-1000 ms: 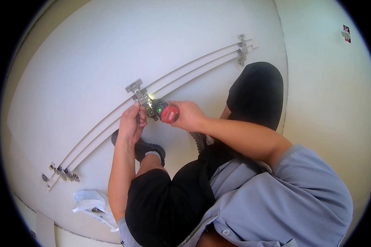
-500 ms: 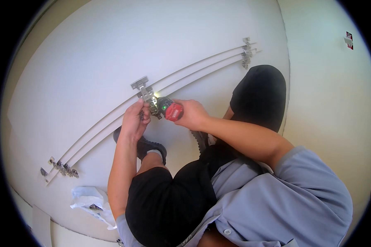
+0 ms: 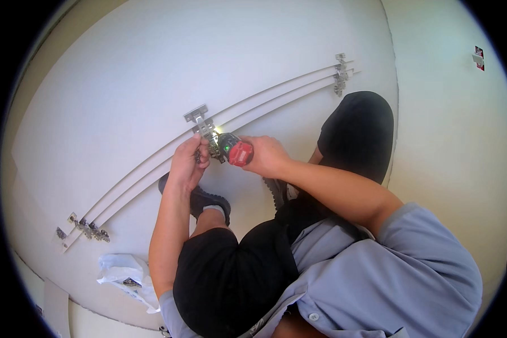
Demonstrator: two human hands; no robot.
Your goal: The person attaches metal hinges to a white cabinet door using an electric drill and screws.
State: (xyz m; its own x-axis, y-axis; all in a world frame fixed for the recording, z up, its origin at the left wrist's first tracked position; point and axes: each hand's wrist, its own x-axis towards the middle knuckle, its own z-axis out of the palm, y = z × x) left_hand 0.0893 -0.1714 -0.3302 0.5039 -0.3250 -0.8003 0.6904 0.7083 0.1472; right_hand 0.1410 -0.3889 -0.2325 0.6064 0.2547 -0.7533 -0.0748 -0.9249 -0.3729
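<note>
My right hand (image 3: 265,156) is wrapped round a red and black cordless drill (image 3: 238,151). Its front end, with the work light lit, points at metal hinges (image 3: 205,125) on the middle of the long white strips (image 3: 143,160). At the near side of those hinges, my left hand (image 3: 190,160) is closed, with fingertips against the hinge. Small dark metal bits, perhaps screws, show between its fingers. The drill hides its own tip and part of the hinges.
More metal hinges sit at the strips' right end (image 3: 340,74) and left end (image 3: 84,229). A white plastic bag (image 3: 127,276) with metal pieces lies at lower left. My shoe (image 3: 208,201) and black-clad knee (image 3: 357,127) are close to the strips. A pale wall (image 3: 445,112) rises at right.
The whole view has shifted slightly. Both hands and the drill keep almost the same place at the middle hinges.
</note>
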